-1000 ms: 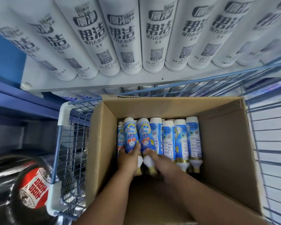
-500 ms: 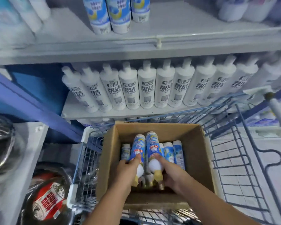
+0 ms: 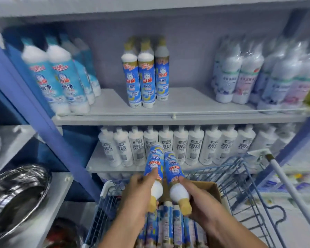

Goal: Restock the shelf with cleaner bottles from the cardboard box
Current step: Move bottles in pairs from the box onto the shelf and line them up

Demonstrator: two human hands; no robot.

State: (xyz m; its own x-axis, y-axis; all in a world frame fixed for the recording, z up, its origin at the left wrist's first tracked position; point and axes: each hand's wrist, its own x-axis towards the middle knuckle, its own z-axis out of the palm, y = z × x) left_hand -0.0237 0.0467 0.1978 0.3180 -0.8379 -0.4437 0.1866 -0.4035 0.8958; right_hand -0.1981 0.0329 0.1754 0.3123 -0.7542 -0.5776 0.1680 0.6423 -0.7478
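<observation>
Shelf at twelve o'clock, three matching bottles standing. Left hand and right hand each gripping one bottle, caps down. Best flipped upright, set beside those.

Cardboard box mostly hidden; right-hand shelf bottles blurred.
</observation>
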